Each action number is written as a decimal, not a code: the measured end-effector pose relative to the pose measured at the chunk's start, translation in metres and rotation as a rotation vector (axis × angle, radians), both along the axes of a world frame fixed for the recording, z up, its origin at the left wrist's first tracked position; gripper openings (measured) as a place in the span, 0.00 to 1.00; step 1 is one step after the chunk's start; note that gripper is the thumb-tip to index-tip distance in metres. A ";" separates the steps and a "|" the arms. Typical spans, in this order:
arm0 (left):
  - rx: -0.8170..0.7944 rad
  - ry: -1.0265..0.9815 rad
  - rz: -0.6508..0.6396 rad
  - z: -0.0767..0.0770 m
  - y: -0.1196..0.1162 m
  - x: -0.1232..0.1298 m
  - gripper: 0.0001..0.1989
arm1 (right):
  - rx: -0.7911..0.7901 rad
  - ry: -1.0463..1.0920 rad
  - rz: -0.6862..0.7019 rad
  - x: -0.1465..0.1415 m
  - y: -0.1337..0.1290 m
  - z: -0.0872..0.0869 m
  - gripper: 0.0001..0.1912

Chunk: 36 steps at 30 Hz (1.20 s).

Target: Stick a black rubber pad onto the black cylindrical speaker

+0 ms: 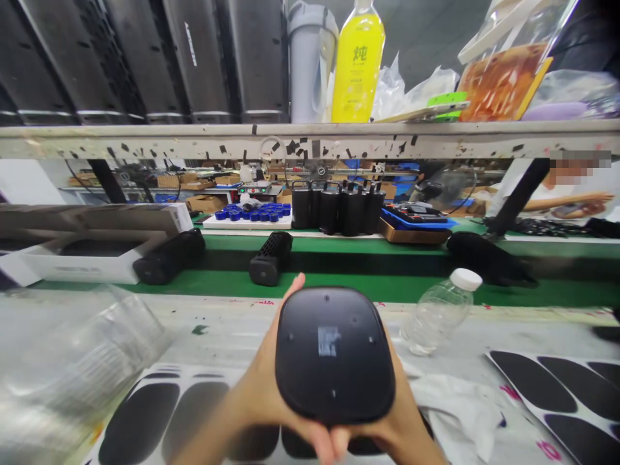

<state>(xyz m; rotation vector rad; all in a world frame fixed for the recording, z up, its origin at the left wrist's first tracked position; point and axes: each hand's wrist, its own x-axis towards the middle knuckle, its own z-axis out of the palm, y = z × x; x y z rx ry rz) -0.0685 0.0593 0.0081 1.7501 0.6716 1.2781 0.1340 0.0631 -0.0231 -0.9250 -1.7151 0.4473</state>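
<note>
The left hand (pixel 264 381) and right hand (pixel 394 400) press the sides of a black rounded device (pixel 335 355) between them, fingertips meeting beneath it. It is held above the sheets of black pads (pixel 140 420). Right of it lies a tilted clear bottle (pixel 438 313); beyond, a black perforated housing (pixel 272 258) rests on the green belt (pixel 227 284).

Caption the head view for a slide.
Two bare hands hold a dark rounded device above a workbench beside a green conveyor belt.
</note>
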 end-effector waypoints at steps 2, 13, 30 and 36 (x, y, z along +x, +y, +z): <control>0.107 -0.166 -0.029 0.015 0.018 0.016 0.78 | -0.043 0.054 0.047 -0.004 0.003 0.015 0.78; 0.113 -0.102 0.110 0.035 0.058 0.025 0.52 | -0.345 -0.105 -0.310 0.032 -0.044 -0.034 0.23; 0.074 -0.118 0.064 0.043 0.076 0.030 0.45 | -0.103 -0.713 -0.506 0.157 0.008 -0.125 0.24; 0.062 -0.115 0.073 0.043 0.078 0.030 0.44 | -0.125 -0.756 -0.500 0.155 -0.006 -0.112 0.14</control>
